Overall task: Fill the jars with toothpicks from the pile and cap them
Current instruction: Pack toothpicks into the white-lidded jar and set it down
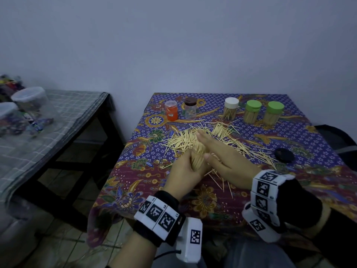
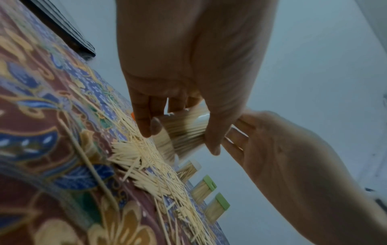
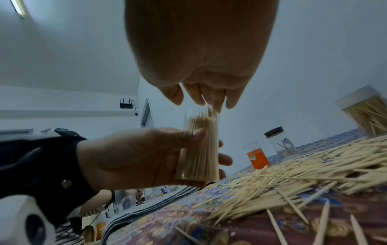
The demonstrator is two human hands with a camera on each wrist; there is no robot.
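My left hand [image 1: 183, 171] grips a clear uncapped jar [image 1: 198, 157] packed with toothpicks, held upright just above the patterned tablecloth [image 1: 212, 202]. In the right wrist view the jar [image 3: 199, 149] shows its open mouth with toothpick tips sticking up. My right hand [image 1: 218, 151] lies over the jar mouth with straight fingers [image 3: 217, 102] touching the tips. A loose toothpick pile [image 1: 222, 132] spreads behind and right of the hands. A black lid [image 1: 284, 155] lies at the right.
Along the far edge stand an orange jar [image 1: 171, 111], a brown-lidded jar [image 1: 190, 108], a white-capped jar [image 1: 231, 108] and two green-capped jars [image 1: 252, 111] with toothpicks. A side table with plastic tubs [image 1: 29, 101] stands to the left across a gap.
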